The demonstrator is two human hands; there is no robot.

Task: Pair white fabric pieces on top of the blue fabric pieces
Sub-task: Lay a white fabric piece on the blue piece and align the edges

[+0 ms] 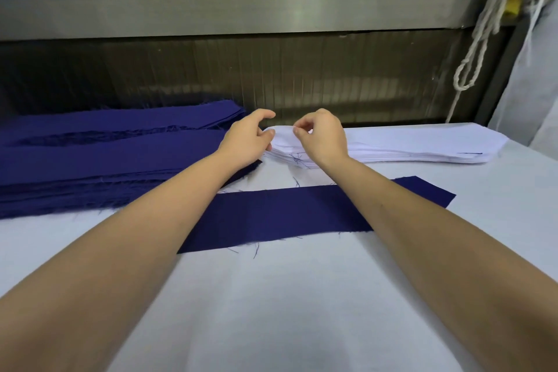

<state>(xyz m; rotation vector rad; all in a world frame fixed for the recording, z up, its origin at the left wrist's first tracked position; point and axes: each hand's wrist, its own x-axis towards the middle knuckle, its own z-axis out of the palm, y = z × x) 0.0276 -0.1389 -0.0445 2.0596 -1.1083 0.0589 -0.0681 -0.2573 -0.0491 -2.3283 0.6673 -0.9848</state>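
The stack of white rectangular fabric pieces [392, 145] lies beyond the single dark blue fabric strip [287, 214] on the white table [287, 311]. Right hand [324, 136] pinches the stack's top layer. Left hand [247, 139] touches its corner, grip unclear. Risk: clinging layers, two pieces lifted together.

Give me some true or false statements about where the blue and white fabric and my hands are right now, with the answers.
1. One dark blue fabric strip lies flat on the white table. True.
2. A white piece already covers that strip. False: it is bare.
3. The stack of white fabric pieces sits left of the stack of blue fabric pieces. False: it sits to its right.
4. The left hand and right hand are both at the white stack's left end. True.
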